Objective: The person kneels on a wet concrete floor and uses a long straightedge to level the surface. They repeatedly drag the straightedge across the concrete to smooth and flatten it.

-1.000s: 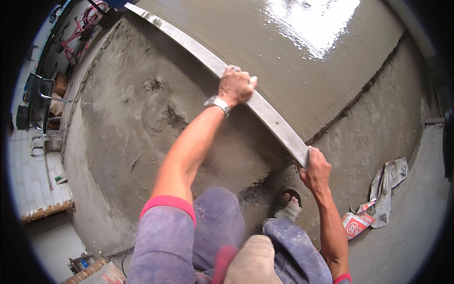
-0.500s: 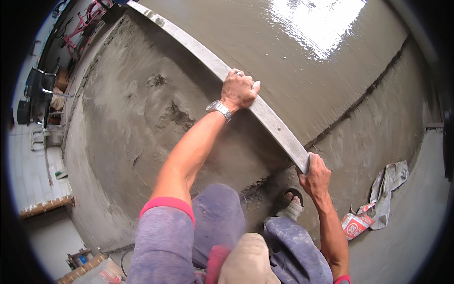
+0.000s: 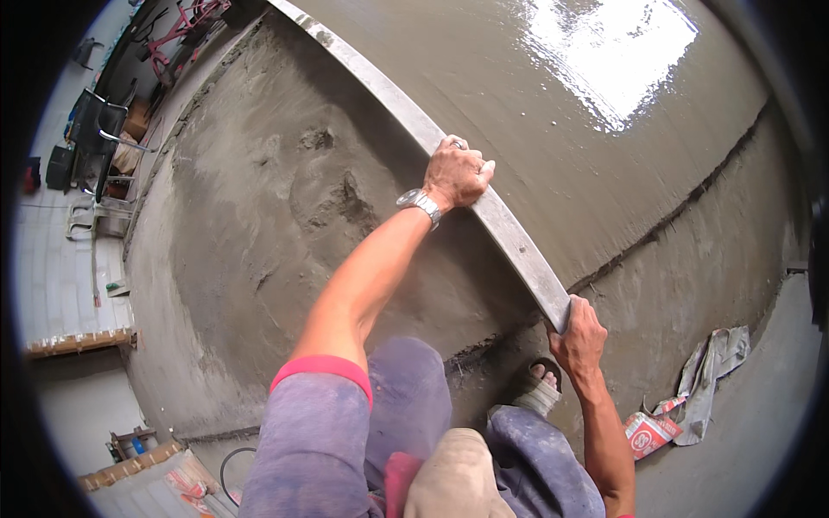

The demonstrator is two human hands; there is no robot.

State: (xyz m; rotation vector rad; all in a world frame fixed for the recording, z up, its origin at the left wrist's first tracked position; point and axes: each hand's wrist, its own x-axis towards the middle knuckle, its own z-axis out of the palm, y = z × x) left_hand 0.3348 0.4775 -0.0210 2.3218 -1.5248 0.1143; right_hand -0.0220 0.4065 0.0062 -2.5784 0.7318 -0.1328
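A long pale metal straightedge (image 3: 384,95) lies slantwise across wet grey mortar (image 3: 233,233), from the far left to near my right foot. My left hand (image 3: 459,173), with a watch at its wrist, is closed over the bar's top edge partway along. At the bar's near end, my right hand (image 3: 579,331) grips the tip, its thumb on the left side. Smooth, shiny mortar (image 3: 553,164) spreads beyond the bar. On its near side the surface is rougher, with a lumpy hollow (image 3: 345,203). The bar's underside is hidden.
My sandalled foot (image 3: 542,380) stands by the bar's near end. A crumpled paper bag (image 3: 649,433) lies at the right. A dark seam (image 3: 665,207) crosses the mortar. Along the left are a black chair (image 3: 93,125), a pink bicycle (image 3: 177,39) and a wooden-edged board (image 3: 78,344).
The view has shifted, so most of the scene sits farther right. Both hands keep their hold on the straightedge, which has moved slightly toward me against the lumpy hollow.
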